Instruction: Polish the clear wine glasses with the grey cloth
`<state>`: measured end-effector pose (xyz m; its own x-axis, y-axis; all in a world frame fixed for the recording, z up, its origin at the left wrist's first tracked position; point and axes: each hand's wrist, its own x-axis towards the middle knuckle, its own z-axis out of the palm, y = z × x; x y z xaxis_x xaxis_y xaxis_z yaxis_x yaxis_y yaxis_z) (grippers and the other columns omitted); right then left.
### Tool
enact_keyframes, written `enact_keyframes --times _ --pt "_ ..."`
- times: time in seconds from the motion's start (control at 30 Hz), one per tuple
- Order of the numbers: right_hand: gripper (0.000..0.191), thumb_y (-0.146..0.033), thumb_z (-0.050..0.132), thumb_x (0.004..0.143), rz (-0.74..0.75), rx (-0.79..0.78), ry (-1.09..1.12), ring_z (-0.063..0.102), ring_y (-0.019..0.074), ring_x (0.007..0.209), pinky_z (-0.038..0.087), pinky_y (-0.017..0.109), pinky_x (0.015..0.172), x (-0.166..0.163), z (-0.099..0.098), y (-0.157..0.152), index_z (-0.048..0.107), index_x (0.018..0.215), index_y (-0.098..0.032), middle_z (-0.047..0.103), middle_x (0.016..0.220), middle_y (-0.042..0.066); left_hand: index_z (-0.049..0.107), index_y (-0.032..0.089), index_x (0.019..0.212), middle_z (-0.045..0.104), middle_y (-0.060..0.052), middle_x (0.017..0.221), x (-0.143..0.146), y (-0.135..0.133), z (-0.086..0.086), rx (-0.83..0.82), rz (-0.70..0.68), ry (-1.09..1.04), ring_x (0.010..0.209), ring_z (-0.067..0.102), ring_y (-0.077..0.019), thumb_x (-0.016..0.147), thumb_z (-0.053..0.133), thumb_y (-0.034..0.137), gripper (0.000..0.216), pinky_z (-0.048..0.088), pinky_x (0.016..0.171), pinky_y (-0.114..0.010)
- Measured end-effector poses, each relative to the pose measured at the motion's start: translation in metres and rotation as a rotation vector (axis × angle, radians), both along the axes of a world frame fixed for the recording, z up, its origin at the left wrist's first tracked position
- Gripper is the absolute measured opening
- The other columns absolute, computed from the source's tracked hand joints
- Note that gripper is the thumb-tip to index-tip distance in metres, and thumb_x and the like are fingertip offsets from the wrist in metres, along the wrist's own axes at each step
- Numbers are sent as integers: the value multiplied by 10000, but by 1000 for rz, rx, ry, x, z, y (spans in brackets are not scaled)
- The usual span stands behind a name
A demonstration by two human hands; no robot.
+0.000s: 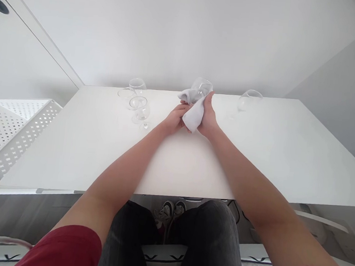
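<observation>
Indoors: white table (100, 155), pale wall (174, 32), hands (209, 118).

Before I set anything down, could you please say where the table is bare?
The table is bare right of the lone glass, between the forearms, and left, between the perforated panel and grouped glasses. It is crowded among those glasses and where the left hand and right hand hold a cloth and wineglass.

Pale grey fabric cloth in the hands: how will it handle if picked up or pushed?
Pale grey fabric cloth: probably floppy, since it bunches against the clear round-bowled glass and one flap hangs loose. Likely light; it looks small and thin. Pushed, it would probably crumple, judging by its folds.
</observation>
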<state>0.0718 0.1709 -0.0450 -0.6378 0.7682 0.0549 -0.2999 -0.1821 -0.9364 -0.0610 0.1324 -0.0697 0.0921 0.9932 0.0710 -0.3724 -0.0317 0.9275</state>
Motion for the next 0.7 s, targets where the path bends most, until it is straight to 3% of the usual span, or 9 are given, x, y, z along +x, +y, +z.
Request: enact_keyframes --times 0.17,0.37,0.6,0.7 --pt "674 -818 729 777 25 83 -23 709 255 807 560 338 494 4 -4 2 678 1124 -243 726 915 86 637 203 959 638 -45 949 2 4 -6 -42 77 -59 664 674 -156 878 717 270 132 594 519 -304" --pt "704 -845 730 749 -52 51 -36 723 272 800 574 355 529 -2 -7 5 682 1088 -230 716 823 80 603 216 1052 621 -21 758 3 7 -5 -43 24 -40 652 680 -183 898 738 371 257 578 531 -296" --pt "542 -739 772 789 -257 66 25 732 265 939 614 380 742 -5 -10 13 665 947 -232 747 902 78 635 218 1125 684 -42 849 7 2 3 -46 34 -43 724 706 -180 937 691 539 376 567 575 -277" --pt "507 -712 797 778 -377 82 40 724 256 940 613 374 764 -4 -13 17 645 915 -248 745 930 59 641 214 1090 697 -54 925 5 1 6 -59 115 -9 785 705 -169 927 670 615 434 557 609 -258"
